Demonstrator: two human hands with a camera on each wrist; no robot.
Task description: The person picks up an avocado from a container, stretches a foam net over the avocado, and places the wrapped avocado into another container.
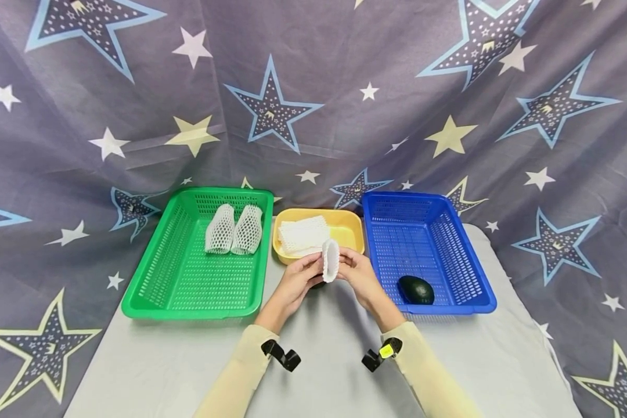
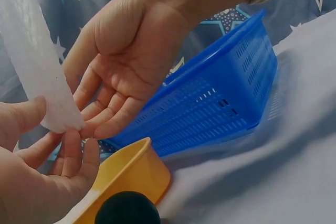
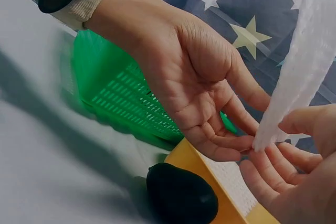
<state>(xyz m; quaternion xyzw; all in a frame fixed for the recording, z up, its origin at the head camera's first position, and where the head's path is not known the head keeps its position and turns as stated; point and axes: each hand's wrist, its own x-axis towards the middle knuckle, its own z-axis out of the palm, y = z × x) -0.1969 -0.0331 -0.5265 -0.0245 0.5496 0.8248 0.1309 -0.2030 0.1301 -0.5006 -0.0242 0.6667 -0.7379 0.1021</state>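
Observation:
Both hands hold a white foam net sleeve (image 1: 331, 261) over the middle of the table, with its opening spread towards the head camera. My left hand (image 1: 298, 281) pinches one side of it between thumb and fingers. On the other side my right hand (image 1: 361, 277) does the same; its thumb lies on the foam in the right wrist view. Below the hands a dark green avocado (image 3: 181, 195) rests on the table beside the yellow bin (image 2: 149, 169); the hands mostly hide it in the head view.
At left, a green basket (image 1: 188, 312) contains two bulging white net sleeves (image 1: 233, 229). Flat foam sleeves (image 1: 300, 232) lie in the yellow bin at the back middle. Another dark green avocado (image 1: 417, 289) lies in the blue basket (image 1: 483, 302) at right. A star-patterned curtain hangs behind.

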